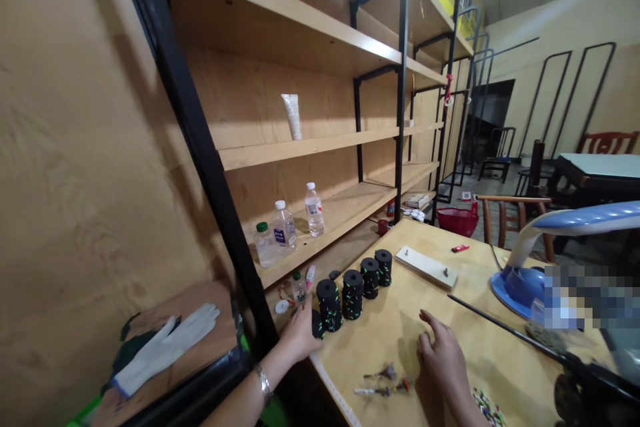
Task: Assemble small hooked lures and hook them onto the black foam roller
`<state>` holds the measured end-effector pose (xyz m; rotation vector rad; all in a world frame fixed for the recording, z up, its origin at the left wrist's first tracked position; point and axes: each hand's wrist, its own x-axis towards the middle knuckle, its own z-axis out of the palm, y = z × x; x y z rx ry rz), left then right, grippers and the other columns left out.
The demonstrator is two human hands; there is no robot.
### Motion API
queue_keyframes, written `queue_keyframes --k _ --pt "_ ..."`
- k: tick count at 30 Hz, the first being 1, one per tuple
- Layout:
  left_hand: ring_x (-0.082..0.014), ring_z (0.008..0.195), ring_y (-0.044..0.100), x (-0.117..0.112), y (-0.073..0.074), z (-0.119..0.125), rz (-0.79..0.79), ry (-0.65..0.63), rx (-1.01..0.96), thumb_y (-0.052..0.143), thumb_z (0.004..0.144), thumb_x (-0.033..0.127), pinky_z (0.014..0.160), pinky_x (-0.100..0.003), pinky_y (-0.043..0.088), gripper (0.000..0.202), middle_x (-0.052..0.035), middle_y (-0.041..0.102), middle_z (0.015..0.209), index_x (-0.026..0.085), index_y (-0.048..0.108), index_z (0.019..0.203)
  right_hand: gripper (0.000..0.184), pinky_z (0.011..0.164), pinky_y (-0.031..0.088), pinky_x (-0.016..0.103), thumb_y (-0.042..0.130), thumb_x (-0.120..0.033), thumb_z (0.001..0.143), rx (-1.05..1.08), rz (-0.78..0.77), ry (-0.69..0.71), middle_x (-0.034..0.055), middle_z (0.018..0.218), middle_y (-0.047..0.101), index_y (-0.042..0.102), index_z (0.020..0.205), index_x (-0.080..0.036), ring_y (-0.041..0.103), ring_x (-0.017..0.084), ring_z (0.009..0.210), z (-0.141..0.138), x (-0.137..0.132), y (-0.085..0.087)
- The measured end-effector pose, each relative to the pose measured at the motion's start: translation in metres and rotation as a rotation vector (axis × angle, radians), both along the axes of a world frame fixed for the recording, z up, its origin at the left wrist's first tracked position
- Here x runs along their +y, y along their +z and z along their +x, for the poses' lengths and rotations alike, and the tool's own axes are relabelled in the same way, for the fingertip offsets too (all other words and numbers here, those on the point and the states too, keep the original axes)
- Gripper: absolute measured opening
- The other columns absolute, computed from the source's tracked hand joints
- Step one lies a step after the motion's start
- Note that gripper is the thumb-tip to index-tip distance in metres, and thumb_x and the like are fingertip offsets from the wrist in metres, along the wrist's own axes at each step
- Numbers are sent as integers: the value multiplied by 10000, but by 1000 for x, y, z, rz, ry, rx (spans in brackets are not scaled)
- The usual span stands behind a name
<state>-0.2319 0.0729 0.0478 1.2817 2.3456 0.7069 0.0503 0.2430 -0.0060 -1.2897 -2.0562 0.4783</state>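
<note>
Left hand: your left hand [300, 334] reaches to the near-left edge of the pale wooden surface [400, 327], its fingers against a single black foam roll [319, 324]. From behind the knuckles you cannot tell whether they clasp the roll or only touch it.
Left wrist: you wear a silver bracelet [263, 384].
Right hand: your right hand [443, 354] lies palm down on the surface, unclenched and holding nothing, the forefinger stretched forward and the other fingers loosely bent.
Black foam roll: it sits at the surface's edge, just in front of the nearest stack.
Stacks: four black stacks of foam rolls flecked with green [353, 294] stand upright in a slanting row that runs away from your left hand.
Near the right hand: a few small feathered hooks [383, 380] lie just to its left, and a scatter of coloured beads [487, 407] lies by your forearm.
Further on the surface: a white wooden strip with two pegs [426, 266], a small red lighter [460, 248], a thin black rod [500, 330] and a blue and white desk lamp [520, 280].
Shelf: three clear plastic bottles [283, 227] stand on the lower wooden shelf [345, 210], and a white tube [293, 116] stands on the one above.
Far left: a white work glove [165, 347] lies flat on a brown board [200, 304].
</note>
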Motion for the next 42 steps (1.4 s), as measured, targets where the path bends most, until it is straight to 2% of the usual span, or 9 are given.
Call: queue_keyframes --k 6,11,17,21,25,31,36,42 --pt "-341 1337 399 -11 -5 0 130 34 0 783 502 154 1090 -394 310 1197 -243 427 1427 117 95 1482 474 978 451 386 368 -261 782 3 -6 16 106 1185 666 610 1179 -169 598 260 1113 2 -14 3" --pt "-335 1365 365 -18 -18 2 196 99 -21 766 543 155 1088 -407 321 1182 -241 370 1470 145 49 1484 472 998 438 357 362 -218 789 -3 2 98 108 1192 661 618 1180 -152 587 250 1135 -6 -36 7" --pt "-310 1327 431 -19 -34 2 218 162 -6 723 578 99 1068 -371 359 1106 -211 450 1421 150 80 1477 450 988 426 282 379 -189 830 -130 -97 205 106 1207 656 621 1207 -148 589 221 1142 -24 -56 13" --pt "-313 1320 439 -17 -41 4 250 188 10 691 593 73 1063 -365 366 1031 -225 450 1419 115 144 1465 447 945 436 298 468 -202 817 -168 -100 213 140 1163 670 598 1237 -121 611 250 1097 -52 -55 15" --pt "-320 1294 468 -16 -45 4 265 194 13 664 611 72 1052 -373 377 993 -229 490 1384 86 161 1467 539 876 460 326 567 -248 786 -196 -97 209 172 1095 683 525 1295 -79 623 287 1049 -90 -50 17" --pt "-303 1251 513 -13 -56 -1 271 196 25 663 615 123 1036 -372 393 969 -189 544 1337 121 191 1461 457 862 459 338 620 -276 737 -223 -71 151 149 1065 666 577 1164 -116 601 302 1045 -135 -48 11" --pt "-301 1232 528 -12 -60 -3 269 191 47 655 607 154 1031 -363 396 952 -182 567 1318 111 221 1453 351 842 462 361 590 -315 756 -242 -44 80 161 1038 638 608 1043 -115 598 315 1010 -149 -44 2" --pt "-302 1214 540 -9 -61 -4 239 187 56 664 603 174 1024 -357 399 938 -160 599 1285 118 261 1448 317 844 457 353 571 -348 779 -258 -35 64 148 1015 645 610 1009 -133 612 298 985 -152 -36 -2"
